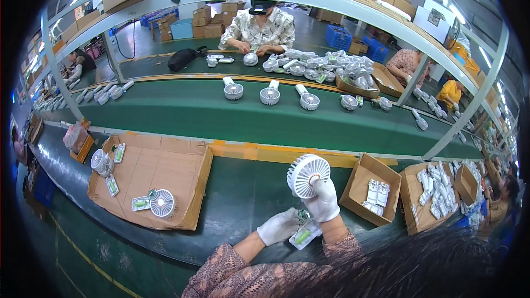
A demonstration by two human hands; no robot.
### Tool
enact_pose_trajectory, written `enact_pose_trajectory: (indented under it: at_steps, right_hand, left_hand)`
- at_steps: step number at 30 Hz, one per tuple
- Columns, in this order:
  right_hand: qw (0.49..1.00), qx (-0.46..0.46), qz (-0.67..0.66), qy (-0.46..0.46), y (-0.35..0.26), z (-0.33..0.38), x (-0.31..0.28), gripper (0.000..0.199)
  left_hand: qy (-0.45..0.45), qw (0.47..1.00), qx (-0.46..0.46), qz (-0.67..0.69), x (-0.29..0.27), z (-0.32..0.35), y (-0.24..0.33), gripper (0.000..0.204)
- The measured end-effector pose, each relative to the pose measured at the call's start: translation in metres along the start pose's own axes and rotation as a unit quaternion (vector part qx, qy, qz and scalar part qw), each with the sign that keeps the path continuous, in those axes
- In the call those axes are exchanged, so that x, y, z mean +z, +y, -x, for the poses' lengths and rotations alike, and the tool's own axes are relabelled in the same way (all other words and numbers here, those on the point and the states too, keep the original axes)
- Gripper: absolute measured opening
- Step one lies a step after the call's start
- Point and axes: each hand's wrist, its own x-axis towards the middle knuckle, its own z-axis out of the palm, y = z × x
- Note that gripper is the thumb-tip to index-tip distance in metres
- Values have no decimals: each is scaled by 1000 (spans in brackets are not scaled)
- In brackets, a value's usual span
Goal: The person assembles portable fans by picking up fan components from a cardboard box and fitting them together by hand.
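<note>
Near the tabletop's [237,187] near edge, the left hand [279,227] is at the circuit board [302,216] (whether pinching it, one cannot tell), by the shell [306,236]; above, the fan head [305,173] is in the right hand's [322,202] grasp. Fitting the board seems underway; next probably calls for steadying the shell.

Fan head [301,175]: smooth plastic. Gloves [277,228]: matt cloth. Tray [157,168]: matt cardboard.

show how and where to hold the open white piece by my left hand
I'd probably take the white piece by its long outer edges, coming from the near side: it shows open side up, the green cell exposed, and the left hand and circuit board crowd its far side.
</note>
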Motion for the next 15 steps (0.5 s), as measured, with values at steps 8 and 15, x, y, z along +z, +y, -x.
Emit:
enact_pose_trajectory:
  at_steps: [8,15]
  right_hand:
    - [999,21,39,-12,7,0,-4,62]
    - [945,-64,319,43,11,9,0,74]
  left_hand:
    - [-73,976,-113,171,13,2,-5,65]
    - [14,977,-75,197,-13,-3,-15,46]
